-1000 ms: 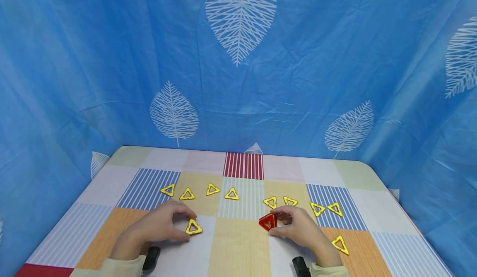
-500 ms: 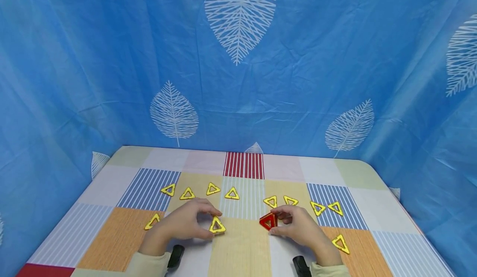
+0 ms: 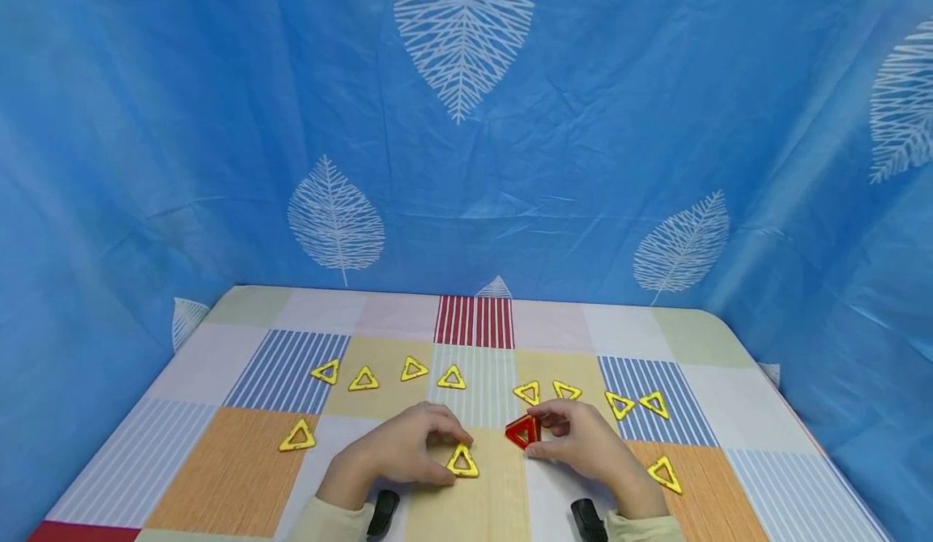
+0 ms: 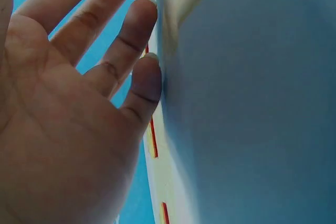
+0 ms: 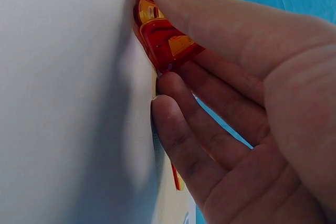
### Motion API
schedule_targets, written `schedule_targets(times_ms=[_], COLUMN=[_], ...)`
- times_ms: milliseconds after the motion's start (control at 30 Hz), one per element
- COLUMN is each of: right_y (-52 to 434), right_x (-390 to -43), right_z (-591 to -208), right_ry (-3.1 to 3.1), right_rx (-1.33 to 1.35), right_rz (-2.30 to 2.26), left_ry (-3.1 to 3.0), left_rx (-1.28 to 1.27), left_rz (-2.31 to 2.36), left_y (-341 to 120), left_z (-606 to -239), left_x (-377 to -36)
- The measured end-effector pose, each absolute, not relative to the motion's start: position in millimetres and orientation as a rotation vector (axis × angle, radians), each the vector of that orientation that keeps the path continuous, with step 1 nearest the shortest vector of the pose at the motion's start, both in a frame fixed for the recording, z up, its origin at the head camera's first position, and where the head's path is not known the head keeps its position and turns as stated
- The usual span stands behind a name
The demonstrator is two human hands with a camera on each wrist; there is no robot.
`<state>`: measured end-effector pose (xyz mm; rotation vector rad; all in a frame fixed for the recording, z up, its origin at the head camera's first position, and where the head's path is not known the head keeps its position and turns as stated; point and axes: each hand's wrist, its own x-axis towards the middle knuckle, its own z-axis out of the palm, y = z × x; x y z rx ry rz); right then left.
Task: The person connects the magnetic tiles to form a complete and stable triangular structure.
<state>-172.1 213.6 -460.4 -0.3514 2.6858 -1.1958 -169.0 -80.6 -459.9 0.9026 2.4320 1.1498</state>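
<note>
My left hand (image 3: 408,449) holds a yellow triangular magnetic tile (image 3: 472,471) by its left side, between thumb and fingers, near the middle front of the table. In the left wrist view that tile is out of sight; the outer fingers of the left hand (image 4: 79,93) extend close to the cloth. To the right, my right hand (image 3: 586,441) pinches a red triangular magnetic tile piece (image 3: 516,431). Up close in the right wrist view, the red piece (image 5: 163,40) looks thick, with yellow showing in it, under the thumb of the right hand (image 5: 236,103). A gap separates the two held pieces.
Several yellow triangular tiles lie apart in a row beyond the hands, from one at left (image 3: 326,372) to one at right (image 3: 654,405). Single tiles lie outside each hand, left (image 3: 297,437) and right (image 3: 665,475). Blue curtains (image 3: 466,202) enclose the patterned tablecloth (image 3: 547,321).
My left hand has moved right with the yellow tile, toward the red piece. A tile it had covered on the left is now exposed. The right hand stays almost still with the red piece.
</note>
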Motion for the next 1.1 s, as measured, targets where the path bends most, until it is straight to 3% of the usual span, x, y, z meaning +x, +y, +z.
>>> schedule_targets(times_ms=[833,1100], right_y=[215,232], right_x=[-172,-174], right_z=[-460,-458], right_ry=[2.669,2.61], right_rx=[-0.412,-0.373], right_rz=[-1.192,-1.378], left_ry=[2.42,2.427], left_rx=[0.754,0.722], left_rz=[1.126,1.124], left_y=[-77,-77], left_z=[-460,-461], left_x=[-163,-164])
